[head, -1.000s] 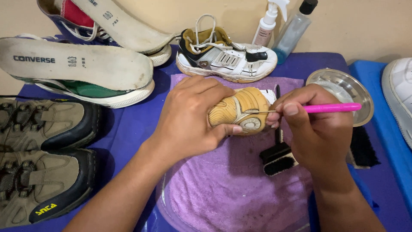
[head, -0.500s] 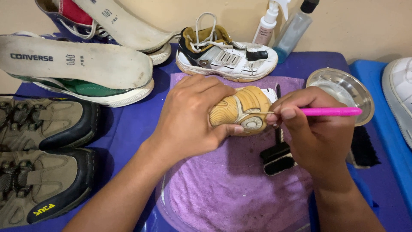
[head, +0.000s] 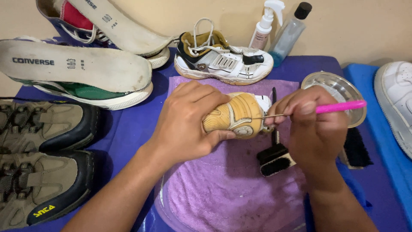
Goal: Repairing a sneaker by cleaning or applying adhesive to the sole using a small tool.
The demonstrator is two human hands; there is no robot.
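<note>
1. Two bare hands work over a purple towel (head: 223, 193) spread on a blue cloth (head: 128, 129).
2. Closest on the left lie two olive-and-black hiking shoes (head: 38, 189), side by side.
3. On the towel, a small black brush (head: 274, 158) lies just below the right hand, and a second dark brush (head: 355, 149) sits at the towel's right edge.
4. Left hand (head: 184, 124) is wrapped firmly around a small tan-soled shoe (head: 235, 115), holding it sole-up above the towel (its white toe points right).
5. Right hand (head: 313, 124) is closed in a pinch on a thin pick with a pink handle (head: 339, 106); its metal tip touches the sole's edge.
6. Behind the right hand stands a shallow metal dish (head: 339, 88).
7. Farther back sits the matching white-and-tan sneaker (head: 223, 62), upright, laces loose.
8. To the left, a green sneaker (head: 81, 73) lies on its side, sole showing, with a red-lined one (head: 107, 25) behind it.
9. Against the wall stand a white spray bottle (head: 265, 30) and a clear bottle with blue liquid (head: 289, 34); a white shoe (head: 395, 99) is at the far right.
</note>
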